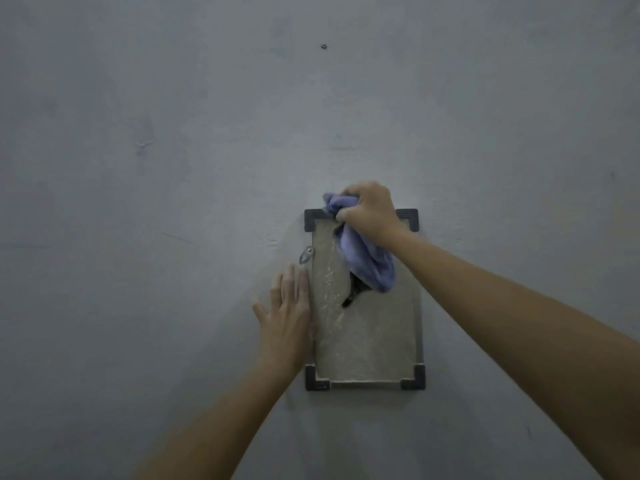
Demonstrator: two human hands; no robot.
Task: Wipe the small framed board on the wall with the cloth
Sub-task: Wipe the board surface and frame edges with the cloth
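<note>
R hand (pixel 369 211) fisted on cloth (pixel 367 258) at board (pixel 367 341) top; L hand (pixel 287 313) flat, fingers apart, beside metal hanger (pixel 306 255)

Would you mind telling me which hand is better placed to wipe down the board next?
The right hand. It already grips the cloth at the top edge of the board, ready to sweep down. The left hand lies flat, empty, at the board's left edge, apparently steadying it.
</note>
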